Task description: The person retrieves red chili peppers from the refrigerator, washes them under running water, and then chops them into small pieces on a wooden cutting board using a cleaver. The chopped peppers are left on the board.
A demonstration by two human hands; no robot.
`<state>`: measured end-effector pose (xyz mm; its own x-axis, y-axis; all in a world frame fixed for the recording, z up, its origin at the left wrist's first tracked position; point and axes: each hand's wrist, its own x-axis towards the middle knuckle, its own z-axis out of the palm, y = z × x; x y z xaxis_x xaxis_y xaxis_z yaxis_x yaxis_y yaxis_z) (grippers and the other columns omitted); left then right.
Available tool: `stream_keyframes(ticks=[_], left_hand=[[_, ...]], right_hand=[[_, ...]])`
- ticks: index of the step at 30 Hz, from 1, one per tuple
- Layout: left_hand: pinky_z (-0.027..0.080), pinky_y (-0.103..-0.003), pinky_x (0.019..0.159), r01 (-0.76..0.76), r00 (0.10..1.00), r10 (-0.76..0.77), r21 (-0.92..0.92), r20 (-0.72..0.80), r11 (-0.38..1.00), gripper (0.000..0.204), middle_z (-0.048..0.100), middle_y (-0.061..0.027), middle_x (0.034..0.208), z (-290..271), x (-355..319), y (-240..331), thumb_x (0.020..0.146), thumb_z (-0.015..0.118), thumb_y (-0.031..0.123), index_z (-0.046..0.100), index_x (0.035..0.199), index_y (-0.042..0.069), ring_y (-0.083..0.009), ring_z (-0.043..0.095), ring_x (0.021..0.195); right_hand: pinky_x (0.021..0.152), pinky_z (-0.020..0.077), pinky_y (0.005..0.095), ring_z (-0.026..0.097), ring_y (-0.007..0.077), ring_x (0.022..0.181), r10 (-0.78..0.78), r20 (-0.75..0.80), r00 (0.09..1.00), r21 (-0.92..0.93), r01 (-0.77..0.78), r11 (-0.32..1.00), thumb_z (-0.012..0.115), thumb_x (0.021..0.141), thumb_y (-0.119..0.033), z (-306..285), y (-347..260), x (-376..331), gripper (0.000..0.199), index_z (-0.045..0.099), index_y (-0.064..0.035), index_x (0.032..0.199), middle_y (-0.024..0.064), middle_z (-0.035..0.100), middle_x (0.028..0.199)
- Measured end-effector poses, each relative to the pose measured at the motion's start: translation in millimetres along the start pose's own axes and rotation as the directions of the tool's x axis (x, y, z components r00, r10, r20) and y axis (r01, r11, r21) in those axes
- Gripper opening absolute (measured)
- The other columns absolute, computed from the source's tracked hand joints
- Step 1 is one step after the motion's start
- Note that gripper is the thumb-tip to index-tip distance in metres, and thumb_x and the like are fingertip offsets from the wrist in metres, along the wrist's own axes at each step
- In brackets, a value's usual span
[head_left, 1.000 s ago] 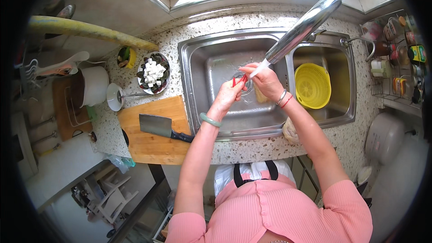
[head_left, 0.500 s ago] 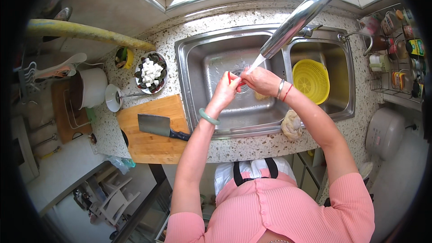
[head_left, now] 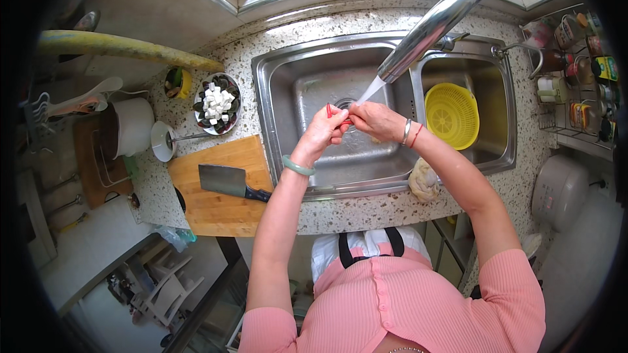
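Over the large sink basin, both my hands are close together under the running tap. My left hand is closed on a slim red chili pepper, whose tip sticks up past the thumb. My right hand is closed too, its fingertips meeting the left's at the red piece between them. Water falls onto the right fingers. How much of the chili each hand grips is partly hidden by the fingers. A small pale scrap lies in the basin beneath my right hand.
A cleaver lies on the wooden cutting board at left, beside a bowl of white cubes and dark pieces. A yellow basket sits in the smaller basin. A crumpled cloth rests on the sink's front edge.
My left hand has turned a little and shifted slightly left and down. My right hand stays under the stream, with its fingertips slightly lower.
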<state>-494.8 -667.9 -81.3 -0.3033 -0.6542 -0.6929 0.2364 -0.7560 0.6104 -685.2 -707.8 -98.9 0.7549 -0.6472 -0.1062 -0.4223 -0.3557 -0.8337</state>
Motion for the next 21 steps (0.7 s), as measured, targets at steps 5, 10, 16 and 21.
stream_keyframes(ticks=[5,10,16,21], left_hand=[[0.030,-0.017,0.046,0.001,1.000,-0.001,-0.063,0.011,0.998,0.018,0.055,-0.0006,0.073,1,-2,1,0.098,0.056,0.025,0.050,0.095,0.007,-0.0024,0.036,0.052],[0.030,-0.016,0.046,0.026,0.998,-0.017,-0.132,0.065,0.991,0.017,0.053,-0.0005,0.072,-1,-2,3,0.098,0.055,0.022,0.050,0.096,0.007,-0.0020,0.035,0.052],[0.030,-0.016,0.045,0.050,0.995,-0.029,-0.226,0.094,0.973,0.015,0.052,-0.0005,0.072,-3,1,4,0.098,0.055,0.021,0.050,0.097,0.007,-0.0021,0.035,0.052],[0.030,-0.016,0.045,0.037,0.998,-0.027,-0.172,0.064,0.984,0.015,0.053,-0.0002,0.072,-5,4,-2,0.098,0.056,0.022,0.050,0.096,0.008,-0.0022,0.036,0.053]], right_hand=[[0.073,0.0468,0.0444,0.059,0.0395,0.085,0.041,-0.006,0.999,0.108,-0.040,0.993,0.049,0.092,-0.018,2,3,-1,0.018,0.056,-0.0014,0.093,0.0212,0.061,0.086],[0.070,0.0464,0.0410,0.059,0.0340,0.076,0.059,-0.039,0.998,0.231,-0.048,0.972,0.047,0.093,-0.018,7,10,-3,0.019,0.055,-0.0008,0.093,0.0180,0.060,0.081],[0.069,0.0458,0.0381,0.054,0.0209,0.071,0.160,-0.016,0.987,0.515,-0.129,0.848,0.046,0.097,-0.023,5,29,-8,0.024,0.056,-0.0007,0.092,0.0121,0.057,0.075],[0.069,0.0457,0.0382,0.058,0.0262,0.073,0.120,0.031,0.992,0.345,-0.123,0.931,0.044,0.098,-0.025,-5,19,-6,0.027,0.054,-0.0011,0.091,0.0150,0.060,0.080]])
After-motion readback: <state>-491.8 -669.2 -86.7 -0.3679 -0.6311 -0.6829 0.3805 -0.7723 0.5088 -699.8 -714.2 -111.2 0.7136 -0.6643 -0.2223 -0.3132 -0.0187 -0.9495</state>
